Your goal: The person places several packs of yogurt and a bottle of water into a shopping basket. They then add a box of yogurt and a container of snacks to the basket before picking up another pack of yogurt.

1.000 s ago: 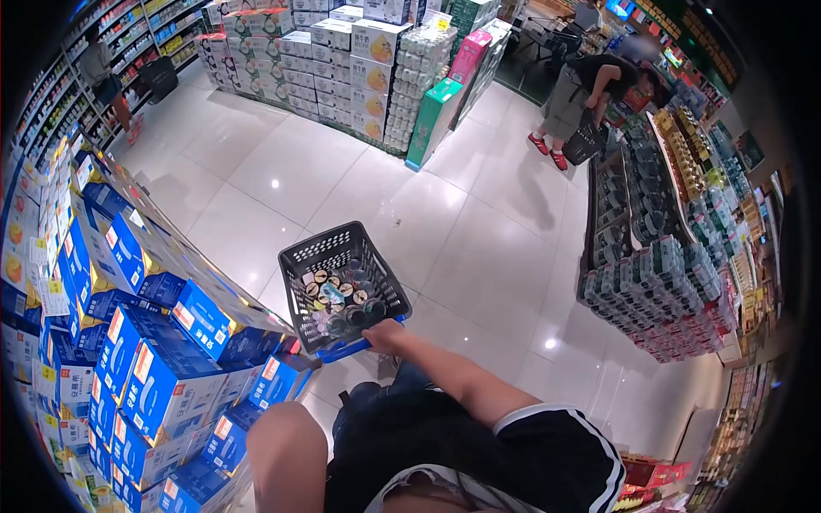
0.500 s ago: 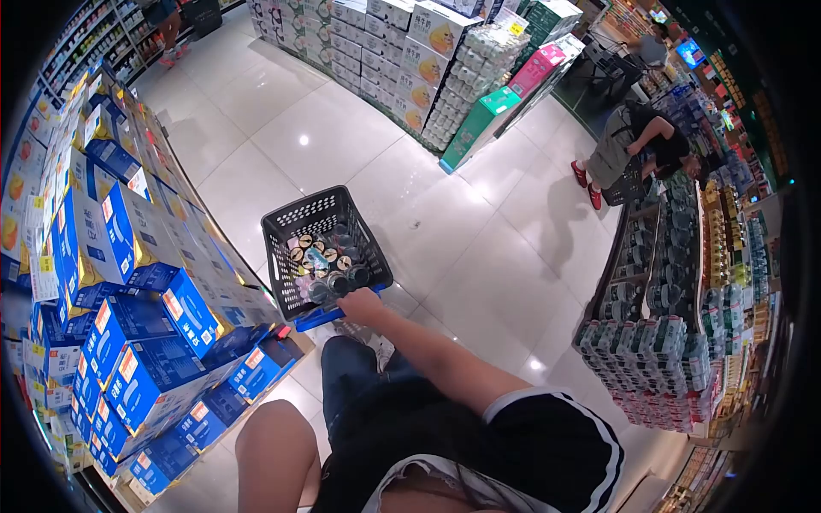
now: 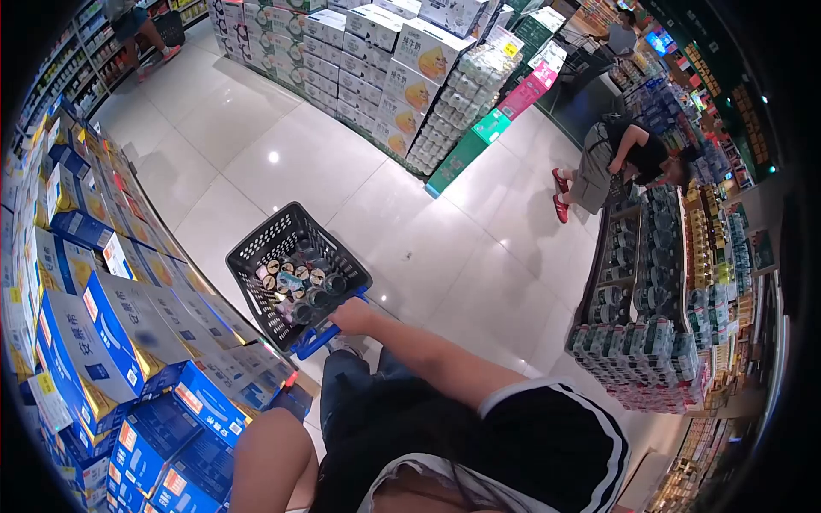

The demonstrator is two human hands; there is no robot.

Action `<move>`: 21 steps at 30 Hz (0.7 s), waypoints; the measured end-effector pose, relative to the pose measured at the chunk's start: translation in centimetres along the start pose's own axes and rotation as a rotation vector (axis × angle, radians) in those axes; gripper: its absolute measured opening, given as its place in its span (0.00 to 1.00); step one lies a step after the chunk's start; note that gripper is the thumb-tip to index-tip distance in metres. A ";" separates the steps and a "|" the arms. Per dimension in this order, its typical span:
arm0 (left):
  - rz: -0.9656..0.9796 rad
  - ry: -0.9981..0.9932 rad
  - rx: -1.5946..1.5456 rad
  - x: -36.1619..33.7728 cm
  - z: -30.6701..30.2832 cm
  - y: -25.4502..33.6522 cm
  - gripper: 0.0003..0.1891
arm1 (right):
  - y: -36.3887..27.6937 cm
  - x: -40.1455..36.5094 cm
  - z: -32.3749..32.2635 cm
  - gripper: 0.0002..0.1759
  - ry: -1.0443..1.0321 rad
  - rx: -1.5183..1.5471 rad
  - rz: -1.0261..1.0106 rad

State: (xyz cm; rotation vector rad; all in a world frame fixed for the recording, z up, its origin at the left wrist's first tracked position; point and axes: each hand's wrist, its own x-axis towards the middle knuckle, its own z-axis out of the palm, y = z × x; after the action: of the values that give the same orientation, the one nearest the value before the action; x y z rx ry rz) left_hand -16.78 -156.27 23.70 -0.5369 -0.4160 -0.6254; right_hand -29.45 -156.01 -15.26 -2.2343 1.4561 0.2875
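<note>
My right hand (image 3: 351,316) is closed around the blue handle (image 3: 313,340) of a black perforated shopping basket (image 3: 320,232). The basket hangs tilted in front of my legs. Inside it lie several round-topped containers (image 3: 291,282), some with pale lids and some clear or dark; their exact kind is too small to make out. Of my left arm (image 3: 274,453) only the upper part shows at the bottom, and the left hand is out of sight.
Stacked blue and white cartons (image 3: 111,333) line my left side. Ahead stands a pile of milk cartons (image 3: 415,85) beside shrink-wrapped packs (image 3: 457,111). At right, a person in red shoes (image 3: 603,162) bends by bottled-drink packs (image 3: 633,342). Another person's legs (image 3: 145,38) show far left.
The basket has shifted left and turned in view, still in my right hand. The blue cartons on the left look nearer, and the person at right appears further left.
</note>
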 end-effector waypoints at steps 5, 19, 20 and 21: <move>-0.003 0.022 -0.078 3.1 -3.6 -2.9 0.11 | 1.4 4.7 -1.1 0.11 0.031 -0.033 -0.033; 0.203 -0.266 -0.042 12.2 -10.8 -9.7 0.12 | 4.6 18.8 -8.7 0.10 -0.027 -0.067 -0.237; 0.008 -0.143 0.122 12.2 -12.0 -9.7 0.05 | 4.4 19.8 -9.1 0.10 -0.029 -0.061 -0.287; -0.173 -0.010 0.279 12.1 -13.5 -9.8 0.05 | 4.6 21.1 -9.9 0.10 -0.029 -0.057 -0.276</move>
State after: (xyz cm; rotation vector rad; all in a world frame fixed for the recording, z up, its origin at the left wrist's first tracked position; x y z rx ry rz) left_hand -11.43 -176.12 22.70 -0.2390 -0.5533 -0.7168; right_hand -25.43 -179.37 -16.47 -2.4301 1.1193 0.2730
